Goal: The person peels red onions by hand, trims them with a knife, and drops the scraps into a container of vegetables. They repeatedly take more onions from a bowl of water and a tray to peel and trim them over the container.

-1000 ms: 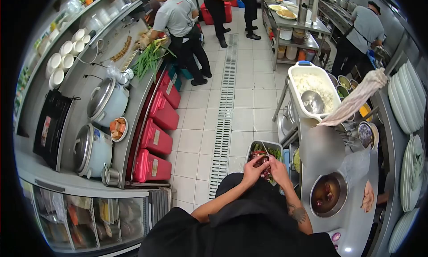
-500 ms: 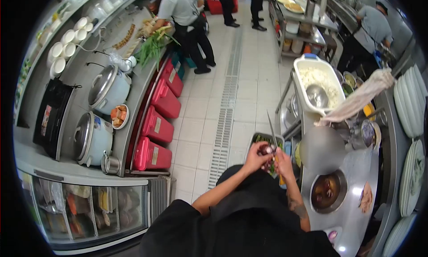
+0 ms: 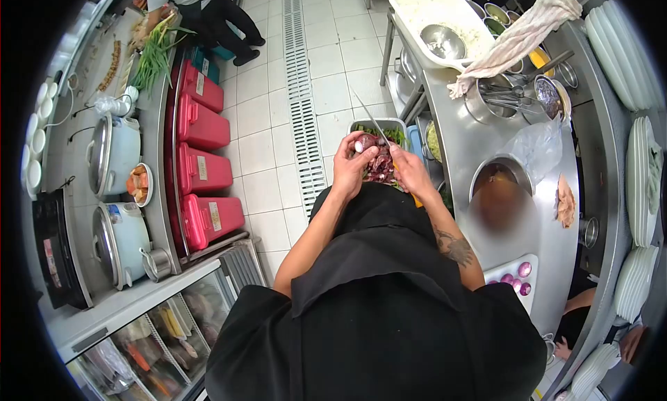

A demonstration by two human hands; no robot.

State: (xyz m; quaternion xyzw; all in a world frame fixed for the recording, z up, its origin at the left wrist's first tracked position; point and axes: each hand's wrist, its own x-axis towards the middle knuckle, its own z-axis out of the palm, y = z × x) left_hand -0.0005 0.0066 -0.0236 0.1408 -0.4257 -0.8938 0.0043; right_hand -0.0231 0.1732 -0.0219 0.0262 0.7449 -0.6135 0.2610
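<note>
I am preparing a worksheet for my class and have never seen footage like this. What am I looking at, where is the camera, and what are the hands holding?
There is no machine here. A person wears one camera on the head, and it looks down over their black clothing at their own bare hands. The left hand holds what looks like a small red onion. The right hand has its grip on a knife, blade pointing away. Below them sits a metal tray of purple peelings. On the steel counter to the right stand a bowl and a white tub.
</note>
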